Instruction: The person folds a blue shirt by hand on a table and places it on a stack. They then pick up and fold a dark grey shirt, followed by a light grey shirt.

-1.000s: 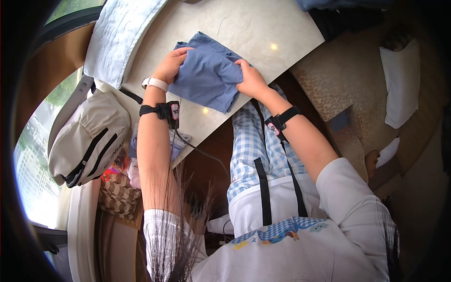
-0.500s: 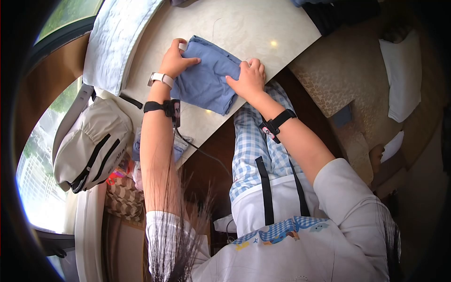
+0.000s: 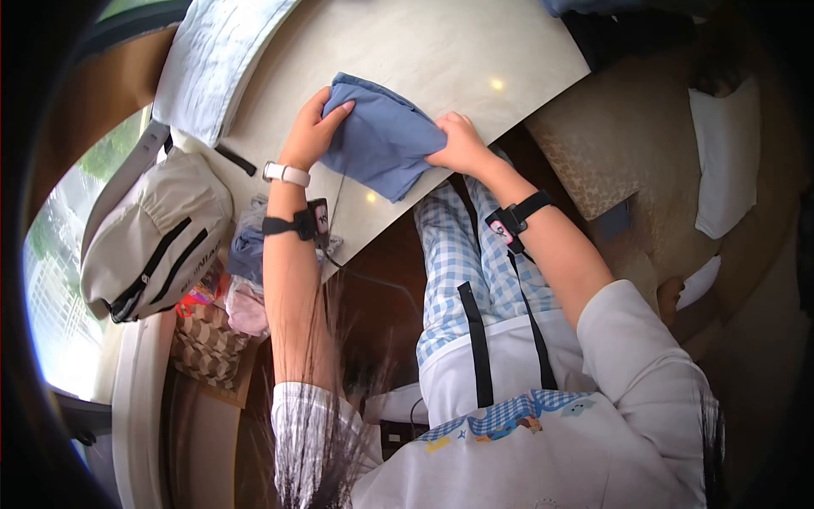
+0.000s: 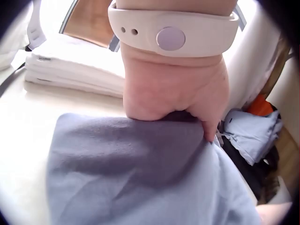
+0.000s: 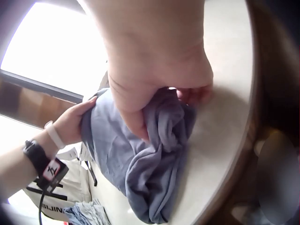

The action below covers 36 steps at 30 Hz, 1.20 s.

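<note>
A folded blue cloth (image 3: pixel 373 140) is held between both hands at the table's near edge. My left hand (image 3: pixel 312 131) grips its left side, thumb on top and fingers at the far edge; in the left wrist view the cloth (image 4: pixel 131 173) spreads out below that hand (image 4: pixel 173 89). On the cloth's right side my right hand (image 3: pixel 462 144) pinches the edge. The right wrist view shows the thumb of this hand (image 5: pixel 154 79) pressed on bunched folds of the cloth (image 5: pixel 154 159), with its other fingers partly hidden behind.
The pale table (image 3: pixel 424 51) carries a folded white quilted cloth (image 3: pixel 212 68) at the left. A beige bag (image 3: pixel 157 233) stands by the window, with small folded clothes (image 3: pixel 248 246) beside it. Dark fabric (image 3: pixel 610 38) lies past the table's far right corner.
Both hands spread their fingers over the cloth half a second ago and now grip its two sides. The cloth's right side has been drawn up a little.
</note>
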{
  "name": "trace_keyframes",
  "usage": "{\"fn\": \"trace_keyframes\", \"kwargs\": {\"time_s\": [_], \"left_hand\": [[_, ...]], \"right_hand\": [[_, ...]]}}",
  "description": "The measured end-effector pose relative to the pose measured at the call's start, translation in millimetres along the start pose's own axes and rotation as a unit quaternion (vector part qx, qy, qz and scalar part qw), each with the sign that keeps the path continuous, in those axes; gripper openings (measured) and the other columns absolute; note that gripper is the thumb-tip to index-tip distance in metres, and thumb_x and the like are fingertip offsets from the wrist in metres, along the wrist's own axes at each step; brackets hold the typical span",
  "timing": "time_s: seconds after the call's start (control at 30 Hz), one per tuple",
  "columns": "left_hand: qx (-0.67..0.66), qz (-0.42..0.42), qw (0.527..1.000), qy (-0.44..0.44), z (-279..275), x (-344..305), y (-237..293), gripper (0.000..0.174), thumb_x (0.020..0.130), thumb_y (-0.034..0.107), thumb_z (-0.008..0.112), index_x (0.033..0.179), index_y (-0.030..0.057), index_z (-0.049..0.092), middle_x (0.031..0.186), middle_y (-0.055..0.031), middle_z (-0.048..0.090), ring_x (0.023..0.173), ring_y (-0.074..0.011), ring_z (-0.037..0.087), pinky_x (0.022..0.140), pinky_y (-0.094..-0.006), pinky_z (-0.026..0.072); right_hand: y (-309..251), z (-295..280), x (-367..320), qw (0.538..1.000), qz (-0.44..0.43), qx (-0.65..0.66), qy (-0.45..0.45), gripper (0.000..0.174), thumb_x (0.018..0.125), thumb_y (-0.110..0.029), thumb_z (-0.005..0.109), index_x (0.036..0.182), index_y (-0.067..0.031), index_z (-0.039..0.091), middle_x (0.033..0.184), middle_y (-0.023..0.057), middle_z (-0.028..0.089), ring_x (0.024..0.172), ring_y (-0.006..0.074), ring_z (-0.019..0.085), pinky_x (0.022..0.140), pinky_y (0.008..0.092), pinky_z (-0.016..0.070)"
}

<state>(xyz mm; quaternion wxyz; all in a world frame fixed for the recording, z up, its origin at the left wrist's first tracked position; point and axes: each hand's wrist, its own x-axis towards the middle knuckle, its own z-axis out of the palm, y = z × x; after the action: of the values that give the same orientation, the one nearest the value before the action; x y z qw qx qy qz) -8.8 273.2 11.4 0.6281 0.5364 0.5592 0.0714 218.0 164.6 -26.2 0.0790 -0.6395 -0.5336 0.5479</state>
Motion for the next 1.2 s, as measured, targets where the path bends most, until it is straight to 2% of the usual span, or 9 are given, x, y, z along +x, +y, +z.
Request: {"fn": "trace_keyframes", "kwargs": {"time_s": [0.07, 0.1, 0.2, 0.4, 0.7, 0.87, 0.97, 1.1, 1.2], "left_hand": [[-0.064, 0.017, 0.996, 0.055, -7, -34, -9, 0.026, 0.084, 0.017, 0.056, 0.103, -0.0006, 0.052, 0.093, -0.002, 0.057, 0.087, -0.0083, 0.05, 0.078, -0.0206, 0.039], [-0.121, 0.029, 0.989, 0.086, -6, -54, -7, 0.023, 0.083, 0.014, 0.056, 0.102, -0.0003, 0.052, 0.092, -0.002, 0.057, 0.085, -0.0083, 0.05, 0.076, -0.0206, 0.0394], [-0.218, 0.056, 0.96, 0.169, -2, -118, -19, 0.025, 0.082, 0.004, 0.055, 0.106, -0.0012, 0.048, 0.095, -0.003, 0.056, 0.088, -0.0091, 0.051, 0.079, -0.0216, 0.0393], [-0.353, 0.121, 0.876, 0.308, 38, -252, -30, 0.036, 0.081, 0.0, 0.051, 0.115, -0.0036, 0.043, 0.111, -0.007, 0.052, 0.104, -0.0133, 0.047, 0.091, -0.0255, 0.0327], [-0.192, 0.053, 0.802, 0.563, 24, -360, -92, 0.019, 0.09, 0.018, 0.046, 0.094, -0.0003, 0.049, 0.09, -0.0022, 0.05, 0.083, -0.0091, 0.042, 0.08, -0.0223, 0.0335], [-0.268, -0.018, 0.778, 0.568, -54, -356, -177, 0.026, 0.087, 0.02, 0.052, 0.1, -0.0022, 0.05, 0.092, -0.0041, 0.051, 0.086, -0.0104, 0.044, 0.081, -0.0224, 0.0345], [-0.294, -0.041, 0.803, 0.517, -86, -321, -231, 0.032, 0.084, 0.022, 0.056, 0.104, -0.0028, 0.05, 0.101, -0.0081, 0.052, 0.095, -0.015, 0.046, 0.085, -0.0247, 0.0347], [-0.119, -0.048, 0.897, 0.423, -95, -298, -290, 0.037, 0.078, 0.019, 0.062, 0.105, -0.0026, 0.05, 0.106, -0.0113, 0.052, 0.1, -0.0186, 0.047, 0.086, -0.0264, 0.035], [-0.117, -0.045, 0.888, 0.443, -91, -310, -279, 0.037, 0.074, 0.011, 0.062, 0.106, -0.0021, 0.048, 0.105, -0.0128, 0.052, 0.098, -0.0197, 0.048, 0.086, -0.0278, 0.0362]], "right_hand": [[6, 5, 0, 0.973, -0.086, 0.212, -0.017, 0.043, 0.06, -0.007, 0.07, 0.099, 0.0019, 0.055, 0.1, 0.011, 0.054, 0.095, 0.0212, 0.052, 0.082, 0.0298, 0.0425], [-10, -8, -7, 0.937, 0.006, 0.33, -0.115, 0.047, 0.06, 0.0, 0.068, 0.104, 0.0008, 0.053, 0.095, 0.0054, 0.055, 0.091, 0.0142, 0.053, 0.08, 0.0259, 0.0427], [-40, -18, -30, 0.908, -0.004, 0.404, -0.111, 0.037, 0.062, 0.001, 0.065, 0.098, -0.0008, 0.056, 0.089, 0.0026, 0.058, 0.084, 0.0106, 0.053, 0.078, 0.0252, 0.0428], [-86, -13, -63, 0.906, -0.097, 0.356, -0.206, 0.044, 0.061, 0.004, 0.062, 0.104, 0.0014, 0.053, 0.096, 0.004, 0.057, 0.089, 0.0118, 0.054, 0.08, 0.0256, 0.043], [-183, 89, -100, 0.889, -0.151, 0.281, -0.33, 0.028, 0.082, -0.008, 0.056, 0.108, -0.002, 0.047, 0.099, 0.0025, 0.054, 0.094, 0.0097, 0.048, 0.085, 0.0247, 0.0379], [-204, 194, -59, 0.901, -0.175, 0.302, -0.257, 0.027, 0.086, -0.014, 0.052, 0.11, -0.0024, 0.046, 0.102, 0.0054, 0.055, 0.096, 0.0128, 0.049, 0.085, 0.0267, 0.0385], [-187, 254, -2, 0.927, -0.151, 0.299, -0.17, 0.029, 0.086, -0.015, 0.051, 0.112, -0.0018, 0.045, 0.104, 0.0096, 0.056, 0.097, 0.0174, 0.051, 0.086, 0.0284, 0.0389], [-185, 269, 17, 0.952, -0.257, 0.157, -0.057, 0.03, 0.085, -0.015, 0.049, 0.113, -0.0056, 0.045, 0.098, 0.0164, 0.059, 0.093, 0.0293, 0.056, 0.08, 0.0323, 0.0416], [-204, 263, -5, 0.946, -0.3, 0.111, -0.045, 0.028, 0.085, -0.015, 0.048, 0.113, -0.008, 0.045, 0.091, 0.0179, 0.06, 0.087, 0.0349, 0.057, 0.075, 0.0349, 0.0434]]}}
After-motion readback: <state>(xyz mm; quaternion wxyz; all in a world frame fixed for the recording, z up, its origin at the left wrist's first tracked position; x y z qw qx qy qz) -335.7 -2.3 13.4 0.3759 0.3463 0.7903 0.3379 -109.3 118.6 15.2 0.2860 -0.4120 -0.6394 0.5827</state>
